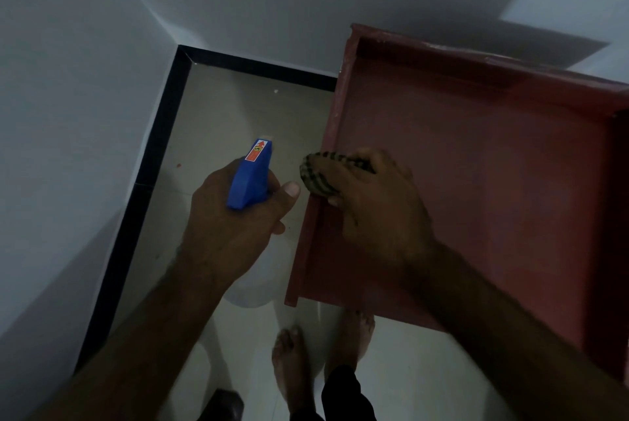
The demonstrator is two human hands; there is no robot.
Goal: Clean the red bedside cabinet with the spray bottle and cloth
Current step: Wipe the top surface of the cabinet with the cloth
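Note:
The red bedside cabinet (476, 189) fills the right side of the head view, seen from above, with raised rims around its top. My right hand (377, 209) presses a striped dark-and-light cloth (318, 172) against the cabinet's left rim. My left hand (235, 219) is to the left of the cabinet, over the floor, gripping a spray bottle with a blue trigger head (252, 175) and a white nozzle tip. The bottle's pale body (252, 294) hangs below the hand, mostly hidden by my wrist.
The cabinet stands in a room corner with white walls (85, 114) and a black skirting (153, 155). The floor is pale tile (238, 114). My bare feet (292, 362) stand just in front of the cabinet. A dark object (224, 403) lies at the bottom edge.

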